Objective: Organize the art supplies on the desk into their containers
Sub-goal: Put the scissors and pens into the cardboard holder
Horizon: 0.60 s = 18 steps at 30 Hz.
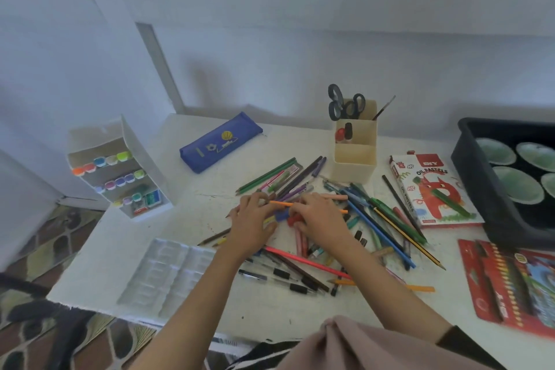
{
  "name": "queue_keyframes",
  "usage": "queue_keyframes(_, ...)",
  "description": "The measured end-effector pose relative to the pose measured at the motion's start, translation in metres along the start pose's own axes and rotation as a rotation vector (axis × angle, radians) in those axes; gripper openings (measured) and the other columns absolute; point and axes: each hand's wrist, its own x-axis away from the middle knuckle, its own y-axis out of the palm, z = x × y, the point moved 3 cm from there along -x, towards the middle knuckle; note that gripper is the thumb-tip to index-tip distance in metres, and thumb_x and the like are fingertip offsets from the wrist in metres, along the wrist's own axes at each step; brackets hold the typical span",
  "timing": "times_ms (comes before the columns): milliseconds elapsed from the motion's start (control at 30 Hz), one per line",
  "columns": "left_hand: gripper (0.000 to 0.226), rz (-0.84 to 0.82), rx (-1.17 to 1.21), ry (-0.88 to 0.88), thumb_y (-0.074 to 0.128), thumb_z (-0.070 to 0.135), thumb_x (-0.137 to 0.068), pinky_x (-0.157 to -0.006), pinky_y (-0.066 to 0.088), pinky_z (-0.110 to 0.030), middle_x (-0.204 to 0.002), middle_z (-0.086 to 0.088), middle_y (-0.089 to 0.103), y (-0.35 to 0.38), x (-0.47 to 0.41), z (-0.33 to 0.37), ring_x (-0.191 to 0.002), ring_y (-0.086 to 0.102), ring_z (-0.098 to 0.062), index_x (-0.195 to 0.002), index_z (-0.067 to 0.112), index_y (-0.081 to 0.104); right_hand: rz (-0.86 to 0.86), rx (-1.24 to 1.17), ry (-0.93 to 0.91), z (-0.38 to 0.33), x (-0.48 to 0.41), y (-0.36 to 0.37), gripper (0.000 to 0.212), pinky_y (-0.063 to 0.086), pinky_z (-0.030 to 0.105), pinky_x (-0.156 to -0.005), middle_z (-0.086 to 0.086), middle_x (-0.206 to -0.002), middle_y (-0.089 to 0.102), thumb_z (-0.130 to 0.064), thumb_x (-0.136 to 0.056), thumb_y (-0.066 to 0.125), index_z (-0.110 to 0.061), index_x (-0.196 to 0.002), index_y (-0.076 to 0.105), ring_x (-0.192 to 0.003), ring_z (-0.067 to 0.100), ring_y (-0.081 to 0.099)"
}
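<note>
Head view: one loose pile of pencils and pens (378, 219) sprawls across the middle of the counter (186, 219), too tangled to count. Your left hand (252, 219) and right hand (319, 221) sit close together on top of that pile, fingers curled down into it. One orange pencil (280, 204) runs from your left fingertips under your right hand; whether either hand grips it or only rests on it cannot be told from here.

Containers:
- one blue pencil case (220, 141), lying flat behind and left of the pile
- one cream holder (356, 159) with two compartments just behind the pile, with scissors (345, 102) standing in the rear one, probably two pairs
- one white marker rack (120, 177) at the left, three tiers filled

One clear tray (168, 270) lies at the near left. One box (432, 189) reads "DIY OIL PASTELS". One black tub (474, 165) at the right edge shows four green dishes (518, 185). One red packet (510, 282) lies in front of it, print blurred.
</note>
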Motion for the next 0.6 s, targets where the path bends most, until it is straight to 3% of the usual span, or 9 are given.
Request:
queue_keyframes(133, 0.03, 0.07, -0.031, -0.01, 0.071, 0.031, -0.079, -0.093, 0.027, -0.041, -0.129, 0.008, 0.045, 0.001, -0.004, 0.005, -0.124, 0.034, -0.018, -0.107, 0.036, 0.065, 0.007, 0.028, -0.019, 0.0, -0.003, -0.001, 0.02, 0.039, 0.036, -0.081, 0.001, -0.11, 0.053, -0.024, -0.084, 0.064, -0.021, -0.104, 0.063, -0.107, 0.023, 0.048)
queue_keyframes(233, 0.018, 0.147, -0.02, -0.009, 0.076, 0.028, -0.074, -0.085, 0.028, -0.042, -0.12, 0.005, 0.054, 0.004, -0.006, 0.006, -0.116, 0.044, -0.023, -0.092, 0.028, 0.071, 0.103, 0.019, -0.089, 0.0, -0.001, -0.003, 0.01, 0.036, 0.035, -0.068, 0.001, -0.095, 0.059, -0.016, -0.077, 0.07, -0.018, -0.086, 0.066, -0.093, 0.025, 0.054)
queue_keyframes(300, 0.019, 0.227, 0.025, 0.007, 0.077, 0.023, -0.073, -0.08, 0.028, -0.038, -0.113, 0.004, 0.058, 0.003, -0.006, 0.004, -0.11, 0.047, -0.023, -0.09, 0.027, 0.072, 0.18, -0.042, -0.11, 0.004, 0.002, -0.006, 0.015, 0.037, 0.034, -0.063, -0.004, -0.083, 0.06, -0.01, -0.072, 0.073, -0.021, -0.075, 0.063, -0.083, 0.023, 0.056)
queue_keyframes(400, 0.019, 0.302, 0.181, -0.011, 0.067, 0.03, -0.079, -0.077, 0.034, -0.036, -0.109, 0.004, 0.058, -0.013, -0.009, -0.001, -0.104, 0.047, -0.02, -0.097, 0.025, 0.071, 0.246, -0.307, -0.086, 0.01, 0.004, -0.021, 0.016, 0.044, 0.034, -0.067, -0.01, -0.081, 0.06, -0.01, -0.076, 0.072, -0.021, -0.078, 0.061, -0.078, 0.011, 0.051)
queue_keyframes(467, 0.028, 0.361, 0.276, 0.021, 0.059, 0.039, -0.079, -0.075, 0.042, -0.037, -0.104, 0.003, 0.06, -0.028, -0.01, -0.006, -0.097, 0.05, -0.018, -0.093, 0.019, 0.071, 0.261, -0.511, -0.041, 0.012, 0.004, -0.03, 0.014, 0.046, 0.028, -0.071, -0.008, -0.083, 0.061, -0.009, -0.079, 0.07, -0.019, -0.082, 0.061, -0.077, 0.007, 0.053)
queue_keyframes(600, 0.009, 0.36, 0.36, 0.023, 0.066, 0.019, -0.086, -0.079, 0.04, -0.026, -0.1, 0.003, 0.059, -0.05, -0.012, -0.015, -0.093, 0.049, -0.013, -0.091, 0.012, 0.067, 0.276, -0.768, 0.096, 0.015, 0.003, -0.039, 0.014, 0.042, 0.013, -0.066, -0.006, -0.085, 0.065, -0.007, -0.082, 0.067, -0.019, -0.086, 0.063, -0.075, 0.006, 0.056)
